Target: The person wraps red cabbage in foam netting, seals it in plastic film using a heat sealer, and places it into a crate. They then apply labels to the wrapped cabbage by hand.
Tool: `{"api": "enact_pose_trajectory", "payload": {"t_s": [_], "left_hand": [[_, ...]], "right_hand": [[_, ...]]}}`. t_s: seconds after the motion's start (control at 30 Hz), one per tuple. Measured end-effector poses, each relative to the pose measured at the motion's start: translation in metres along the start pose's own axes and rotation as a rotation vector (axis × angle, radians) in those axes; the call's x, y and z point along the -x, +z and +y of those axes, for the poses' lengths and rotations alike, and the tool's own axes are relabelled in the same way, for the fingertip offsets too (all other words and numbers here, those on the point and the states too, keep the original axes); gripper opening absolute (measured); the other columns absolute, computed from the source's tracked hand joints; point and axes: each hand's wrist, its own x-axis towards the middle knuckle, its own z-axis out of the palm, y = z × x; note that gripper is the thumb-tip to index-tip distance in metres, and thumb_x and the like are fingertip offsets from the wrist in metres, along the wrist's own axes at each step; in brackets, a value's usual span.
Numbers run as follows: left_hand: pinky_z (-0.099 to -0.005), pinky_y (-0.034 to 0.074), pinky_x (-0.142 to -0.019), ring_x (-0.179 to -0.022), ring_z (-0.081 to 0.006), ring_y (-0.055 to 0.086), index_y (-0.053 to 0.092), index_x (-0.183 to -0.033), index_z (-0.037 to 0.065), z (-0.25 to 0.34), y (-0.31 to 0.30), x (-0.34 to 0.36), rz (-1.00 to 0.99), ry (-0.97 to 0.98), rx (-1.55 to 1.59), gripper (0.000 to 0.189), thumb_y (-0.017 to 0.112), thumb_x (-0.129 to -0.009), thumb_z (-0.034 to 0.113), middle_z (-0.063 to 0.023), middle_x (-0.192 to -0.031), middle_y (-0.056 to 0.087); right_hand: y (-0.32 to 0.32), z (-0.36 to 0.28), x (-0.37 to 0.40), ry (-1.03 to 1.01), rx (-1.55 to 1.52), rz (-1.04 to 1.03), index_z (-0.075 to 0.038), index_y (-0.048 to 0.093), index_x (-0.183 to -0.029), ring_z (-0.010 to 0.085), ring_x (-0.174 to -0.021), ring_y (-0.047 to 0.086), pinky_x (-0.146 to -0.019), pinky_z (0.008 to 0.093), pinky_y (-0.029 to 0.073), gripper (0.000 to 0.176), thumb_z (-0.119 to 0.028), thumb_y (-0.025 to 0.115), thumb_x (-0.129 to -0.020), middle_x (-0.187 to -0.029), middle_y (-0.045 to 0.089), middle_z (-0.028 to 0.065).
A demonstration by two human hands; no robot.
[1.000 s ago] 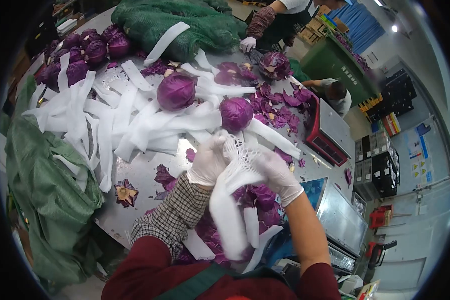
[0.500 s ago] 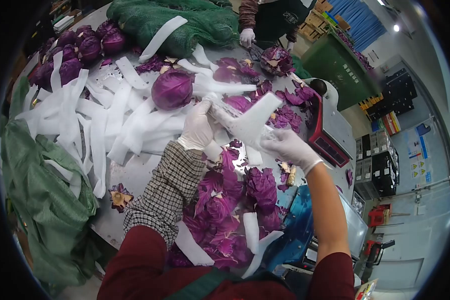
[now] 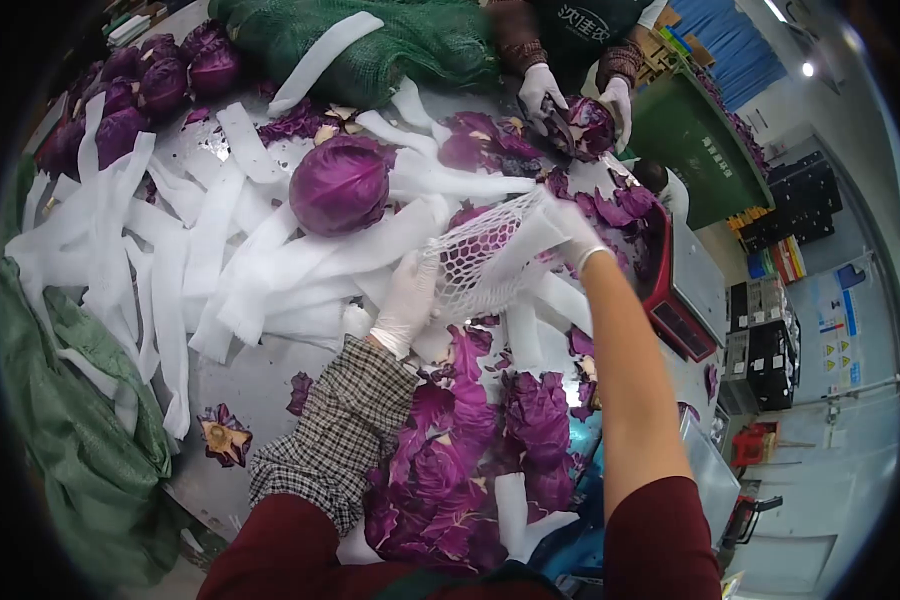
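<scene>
A white foam net sleeve (image 3: 478, 262) is stretched wide between my gloved hands, its mesh pulled into large diamonds. My left hand (image 3: 407, 300) grips its left edge. My right hand (image 3: 573, 234), slightly blurred, is closed on its upper right side, where the foam lies folded and dense. A whole red cabbage (image 3: 342, 185) rests just up and left of my left hand. White foam sleeves (image 3: 240, 270) lie flat in a loose heap to the left. Torn purple cabbage leaves (image 3: 450, 440) are piled below the net, close to my body.
Across the table a co-worker's gloved hands (image 3: 580, 110) hold a red cabbage. Green mesh sacking (image 3: 370, 65) lies at the back, near several whole cabbages (image 3: 165, 85). A red scale (image 3: 675, 290) stands at right, a green bin (image 3: 695, 145) beyond. Green cloth (image 3: 80, 430) hangs at left.
My right hand has moved up and slightly right, spreading the bunched foam net open. My left hand has moved lower. The co-worker's hands have come together around a cabbage.
</scene>
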Motion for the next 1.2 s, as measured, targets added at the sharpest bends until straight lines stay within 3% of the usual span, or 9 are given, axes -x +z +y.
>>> {"api": "enact_pose_trajectory", "payload": {"t_s": [0.13, 0.27, 0.3, 0.4, 0.53, 0.77, 0.9, 1.03, 1.2], "left_hand": [[-0.0220, 0.046, -0.055, -0.065, -0.0089, 0.053, 0.052, -0.113, -0.003, -0.003, -0.011, -0.006, -0.082, -0.025, -0.006, 0.052, 0.033, -0.096, 0.042, -0.0057, -0.084, 0.057], [-0.0251, 0.048, -0.077, -0.087, -0.0151, 0.058, 0.050, -0.119, -0.003, -0.005, -0.010, -0.006, -0.249, 0.329, 0.104, 0.047, 0.028, -0.098, 0.034, -0.0113, -0.100, 0.061], [-0.0291, 0.048, -0.083, -0.099, -0.0194, 0.056, 0.045, -0.124, -0.002, 0.003, -0.011, 0.000, -0.374, 0.141, 0.341, 0.047, 0.029, -0.098, 0.035, -0.0156, -0.116, 0.056], [-0.0304, 0.049, -0.084, -0.100, -0.0210, 0.056, 0.044, -0.125, -0.001, 0.032, 0.016, 0.045, -0.606, -0.091, 0.659, 0.048, 0.029, -0.098, 0.036, -0.0157, -0.117, 0.055], [-0.0322, 0.050, -0.084, -0.101, -0.0231, 0.056, 0.041, -0.126, -0.001, 0.048, 0.071, 0.144, -0.757, -0.274, 0.853, 0.049, 0.029, -0.097, 0.037, -0.0160, -0.118, 0.053], [-0.0352, 0.051, -0.085, -0.103, -0.0267, 0.056, 0.038, -0.128, 0.000, 0.086, 0.111, 0.243, -0.766, -0.176, 0.917, 0.051, 0.029, -0.096, 0.039, -0.0164, -0.119, 0.051], [-0.0371, 0.051, -0.085, -0.102, -0.0237, 0.057, 0.040, -0.127, 0.001, 0.087, 0.105, 0.256, -0.844, 0.079, 0.757, 0.047, 0.028, -0.096, 0.036, -0.0156, -0.117, 0.053], [-0.0374, 0.051, -0.085, -0.099, -0.0239, 0.059, 0.046, -0.121, 0.003, 0.099, 0.122, 0.301, -0.591, 0.129, 0.877, 0.047, 0.029, -0.095, 0.037, -0.0121, -0.111, 0.057], [-0.0380, 0.051, -0.081, -0.096, -0.0241, 0.060, 0.050, -0.117, 0.007, 0.103, 0.142, 0.334, -0.557, 0.211, 0.840, 0.049, 0.032, -0.092, 0.044, -0.0091, -0.107, 0.060]], "right_hand": [[0.013, 0.018, 0.022, -0.072, 0.165, -0.067, -0.002, 0.064, -0.092, 0.0224, -0.072, 0.062, -0.065, 0.0344, 0.051, 0.041, -0.036, 0.041, -0.091, -0.074, 0.061, 0.0110], [-0.017, 0.009, 0.114, -0.238, 0.125, -0.172, -0.003, 0.064, -0.092, 0.0188, -0.071, 0.062, -0.058, 0.0325, 0.049, 0.033, -0.026, 0.040, -0.092, -0.078, 0.062, 0.0102], [-0.027, -0.002, 0.152, -0.187, -0.003, -0.225, -0.003, 0.064, -0.090, 0.0173, -0.070, 0.061, -0.055, 0.0308, 0.047, 0.032, -0.024, 0.040, -0.092, -0.078, 0.062, 0.0095], [-0.047, -0.049, 0.290, -0.202, -0.183, -0.406, -0.003, 0.059, -0.083, 0.0119, -0.059, 0.058, -0.039, 0.0248, 0.039, 0.029, -0.026, 0.045, -0.091, -0.074, 0.060, 0.0058], [-0.056, -0.022, 0.326, -0.096, -0.861, -0.464, -0.004, 0.051, -0.094, 0.0116, -0.053, 0.053, -0.034, 0.0223, 0.033, 0.018, -0.021, 0.045, -0.090, -0.078, 0.060, 0.0095], [-0.071, 0.040, 0.400, -0.353, -1.170, -0.647, -0.001, 0.053, -0.097, 0.0074, -0.045, 0.042, -0.035, 0.0194, 0.029, 0.025, -0.024, 0.043, -0.093, -0.065, 0.052, 0.0025], [-0.058, 0.075, 0.430, -0.348, -1.118, -0.501, -0.005, 0.054, -0.105, 0.0062, -0.059, 0.049, -0.048, 0.0189, 0.036, 0.028, -0.026, 0.058, -0.087, -0.073, 0.058, 0.0005], [-0.047, 0.093, 0.462, -0.559, -0.959, -0.201, -0.003, 0.059, -0.100, 0.0087, -0.073, 0.055, -0.062, 0.0222, 0.045, 0.033, -0.029, 0.067, -0.081, -0.082, 0.060, -0.0004], [-0.027, 0.098, 0.492, -0.613, -0.539, 0.011, 0.000, 0.060, -0.095, 0.0087, -0.077, 0.054, -0.068, 0.0221, 0.044, 0.022, -0.018, 0.062, -0.083, -0.086, 0.058, -0.0001]]}}
